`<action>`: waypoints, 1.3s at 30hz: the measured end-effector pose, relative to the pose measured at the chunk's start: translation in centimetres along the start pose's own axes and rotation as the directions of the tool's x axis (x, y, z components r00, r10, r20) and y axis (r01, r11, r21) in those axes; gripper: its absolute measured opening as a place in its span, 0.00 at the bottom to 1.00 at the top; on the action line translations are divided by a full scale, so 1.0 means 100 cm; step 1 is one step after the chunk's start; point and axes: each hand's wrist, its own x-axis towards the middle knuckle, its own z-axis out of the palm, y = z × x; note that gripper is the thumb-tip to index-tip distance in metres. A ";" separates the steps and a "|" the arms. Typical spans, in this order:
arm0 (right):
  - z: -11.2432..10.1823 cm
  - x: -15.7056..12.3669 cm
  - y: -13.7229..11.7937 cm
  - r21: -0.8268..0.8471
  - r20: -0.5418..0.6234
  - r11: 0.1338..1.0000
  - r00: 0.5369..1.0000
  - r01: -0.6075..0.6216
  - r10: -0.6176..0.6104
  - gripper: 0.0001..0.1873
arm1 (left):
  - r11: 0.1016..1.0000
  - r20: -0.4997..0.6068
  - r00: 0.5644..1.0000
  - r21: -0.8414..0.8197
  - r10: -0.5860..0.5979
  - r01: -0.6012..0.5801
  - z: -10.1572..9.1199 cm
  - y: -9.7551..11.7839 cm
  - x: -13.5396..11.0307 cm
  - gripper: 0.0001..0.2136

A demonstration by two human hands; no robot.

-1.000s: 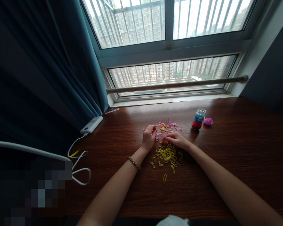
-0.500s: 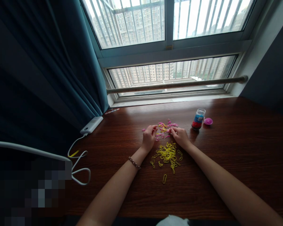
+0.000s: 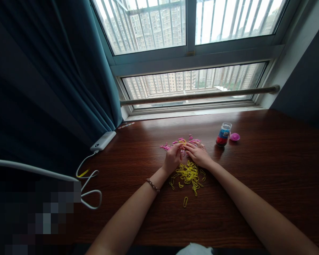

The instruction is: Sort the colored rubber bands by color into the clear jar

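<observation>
My left hand (image 3: 173,157) is closed in a pinch at the near-left part of a loose pile of pink and yellow rubber bands (image 3: 192,140). What sits between its fingertips is too small to make out. My right hand (image 3: 199,155) lies over the right side of that pile, fingers stretched and apart, their tips close to the left hand's. Under both hands part of the pile is hidden. Nearer to me is a heap of yellow rubber bands (image 3: 188,173), with one yellow band (image 3: 185,202) lying apart in front of it.
An open clear jar (image 3: 223,134) with a blue label and red contents stands right of my hands, beside a pink lid (image 3: 234,137). At left are a white power strip (image 3: 103,141) and its looped cable (image 3: 91,193). A window (image 3: 194,86) lies beyond the table.
Both hands have come together over the mixed pile. The left moved right, uncovering pink bands at the pile's left side. The right moved slightly left and its fingers spread from a pinch.
</observation>
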 end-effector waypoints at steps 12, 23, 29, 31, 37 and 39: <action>-0.011 0.000 0.010 0.538 -0.296 0.831 0.892 -0.140 0.342 0.11 | 0.901 0.002 0.997 0.428 -0.076 0.068 -0.006 -0.015 0.009 0.06; -0.010 0.000 0.013 0.667 -0.295 0.722 0.825 -0.183 0.482 0.12 | 0.875 0.155 0.975 0.480 -0.158 0.065 -0.003 -0.011 0.007 0.09; -0.003 0.002 0.021 0.775 -0.269 0.611 0.790 -0.162 0.551 0.15 | 0.890 0.044 0.992 0.447 -0.119 0.087 -0.003 -0.015 0.008 0.07; 0.000 0.003 0.023 0.802 -0.248 0.581 0.808 -0.139 0.535 0.16 | 0.904 -0.025 0.994 0.413 -0.106 0.106 -0.004 -0.017 0.008 0.06; 0.003 0.004 0.026 0.751 -0.299 0.646 0.803 -0.135 0.515 0.15 | 0.912 -0.162 0.976 0.363 -0.142 0.193 -0.008 -0.020 0.006 0.03; 0.002 0.004 0.026 0.736 -0.311 0.663 0.803 -0.134 0.508 0.15 | 0.915 -0.182 0.971 0.343 -0.156 0.211 -0.008 -0.020 0.006 0.03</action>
